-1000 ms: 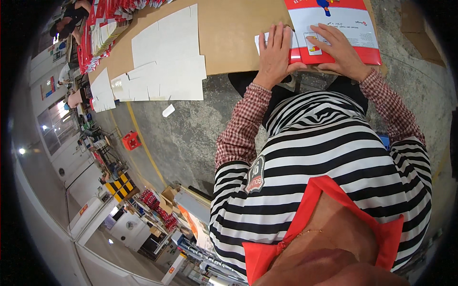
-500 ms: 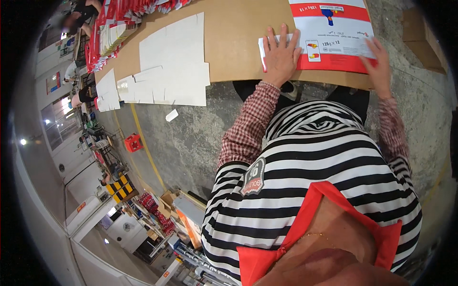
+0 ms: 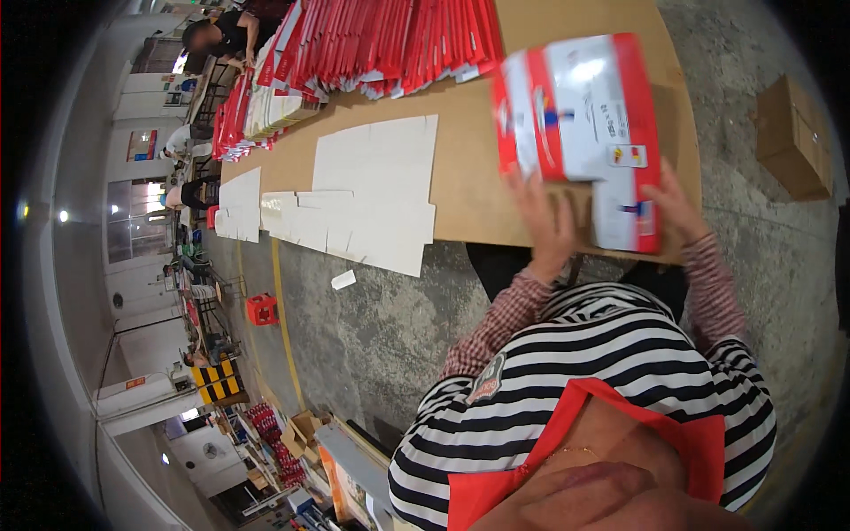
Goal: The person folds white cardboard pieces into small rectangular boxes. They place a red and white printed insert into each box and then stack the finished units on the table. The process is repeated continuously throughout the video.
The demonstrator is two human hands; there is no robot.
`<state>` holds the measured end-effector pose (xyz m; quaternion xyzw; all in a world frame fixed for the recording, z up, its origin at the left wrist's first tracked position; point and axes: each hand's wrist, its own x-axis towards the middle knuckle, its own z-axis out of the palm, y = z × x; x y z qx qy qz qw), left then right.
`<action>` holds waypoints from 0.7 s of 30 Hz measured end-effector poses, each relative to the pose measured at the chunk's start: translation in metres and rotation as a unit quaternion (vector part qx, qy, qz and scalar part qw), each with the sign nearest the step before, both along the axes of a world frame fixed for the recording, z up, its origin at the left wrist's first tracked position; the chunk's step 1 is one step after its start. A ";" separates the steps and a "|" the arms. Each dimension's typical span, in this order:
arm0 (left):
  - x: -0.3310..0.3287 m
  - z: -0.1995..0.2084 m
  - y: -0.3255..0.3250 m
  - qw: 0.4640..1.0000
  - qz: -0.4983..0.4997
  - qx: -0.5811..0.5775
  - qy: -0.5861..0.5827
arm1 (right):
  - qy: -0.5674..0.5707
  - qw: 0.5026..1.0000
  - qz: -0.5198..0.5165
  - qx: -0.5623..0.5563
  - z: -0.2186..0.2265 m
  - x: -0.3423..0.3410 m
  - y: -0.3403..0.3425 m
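A flat red and white printed carton (image 3: 580, 115) is tilted over the brown tabletop (image 3: 469, 177), with a narrower printed flap (image 3: 624, 208) at its near right. My left hand (image 3: 544, 221) is at the carton's near left edge, fingers pointing away from me and somewhat blurred; they seem to grip that edge. My right hand (image 3: 677, 208) grips the right side by the flap, its thumb and fingers at the red border. Part of the left fingers is hidden at the edge.
A long row of red folded cartons (image 3: 390, 44) stands at the far left of the table. White cut cardboard sheets (image 3: 376, 186) overhang its near edge. A brown box (image 3: 792, 137) is on the floor at right, a red stool (image 3: 262, 309) at left. Another person (image 3: 226, 40) works far left.
The carton lay flat under my hands; now it is raised and turned about a quarter turn. Both hands have shifted to its near edges. The view has tilted, showing more of the red row.
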<state>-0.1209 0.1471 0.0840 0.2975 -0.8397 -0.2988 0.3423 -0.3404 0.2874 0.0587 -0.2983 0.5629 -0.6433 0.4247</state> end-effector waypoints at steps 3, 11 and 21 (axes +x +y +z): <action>0.055 -0.023 -0.044 0.988 0.089 -0.060 -0.108 | 0.013 0.984 0.137 0.116 0.024 -0.111 -0.013; 0.090 -0.047 -0.041 0.974 0.074 -0.115 -0.180 | -0.019 0.997 0.075 -0.030 -0.049 -0.194 -0.345; 0.098 -0.043 -0.060 0.996 0.075 0.013 -0.035 | 0.476 0.866 -0.066 0.139 -0.063 -0.115 -0.389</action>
